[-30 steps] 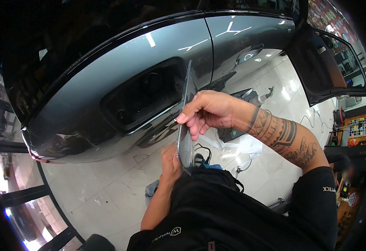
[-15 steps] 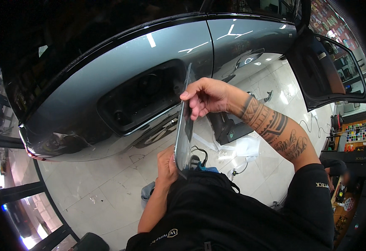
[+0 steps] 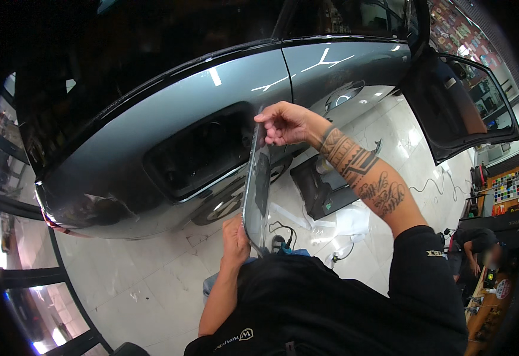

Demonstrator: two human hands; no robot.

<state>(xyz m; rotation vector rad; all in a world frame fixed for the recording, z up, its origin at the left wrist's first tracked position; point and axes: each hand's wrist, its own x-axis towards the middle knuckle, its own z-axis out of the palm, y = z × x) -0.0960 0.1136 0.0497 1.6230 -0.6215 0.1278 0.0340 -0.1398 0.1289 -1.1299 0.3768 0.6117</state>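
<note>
A thin grey panel (image 3: 253,187) with a glossy face and rounded corners stands nearly edge-on in front of me, tilted slightly. My left hand (image 3: 234,242) is closed round its lower end, thumb along the edge. At the upper end, my right hand (image 3: 283,123) pinches the edge between thumb and fingers, the other fingers curled. Beyond the panel is the grey side of a car (image 3: 230,83). A dark, rounded rectangular recess (image 3: 194,157) in that side lies just left of the panel, which covers part of its right end.
An open car door (image 3: 449,110) stands at the far right. A black trim part (image 3: 322,187) and white sheets (image 3: 354,219) lie on the tiled floor (image 3: 135,279). A cable (image 3: 434,188) trails nearby. Another person (image 3: 473,252) bends at a bench on the right.
My right hand has moved slightly up and left with the panel's upper end. My left hand keeps its hold. The car sits lower in view, and more of the other person shows.
</note>
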